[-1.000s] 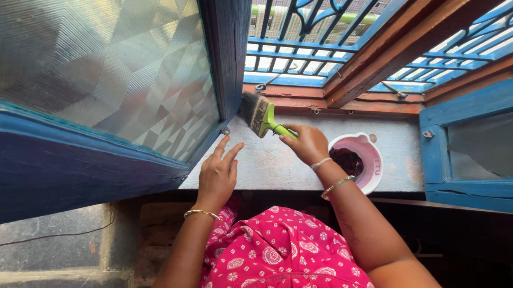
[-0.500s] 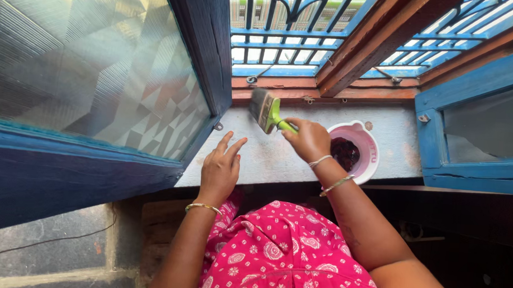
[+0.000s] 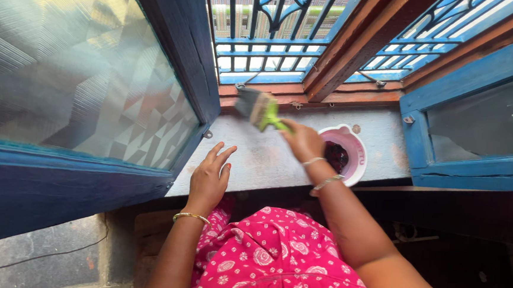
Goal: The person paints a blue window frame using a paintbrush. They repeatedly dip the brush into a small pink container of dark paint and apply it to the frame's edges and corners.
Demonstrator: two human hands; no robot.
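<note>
Pink bowl (image 3: 349, 151) of dark stuff at the window sill's (image 3: 261, 159) right, open blue shutter (image 3: 87, 92) crowding the left, right hand (image 3: 303, 141) gripping a green-handled brush (image 3: 259, 107) at the back edge, left hand (image 3: 208, 179) flat, fingers spread, front edge.

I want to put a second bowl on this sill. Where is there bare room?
The sill is bare right of the pink bowl, up to the blue shutter frame. A smaller bare patch lies between the left hand and right hand. It is crowded around the paintbrush.
</note>
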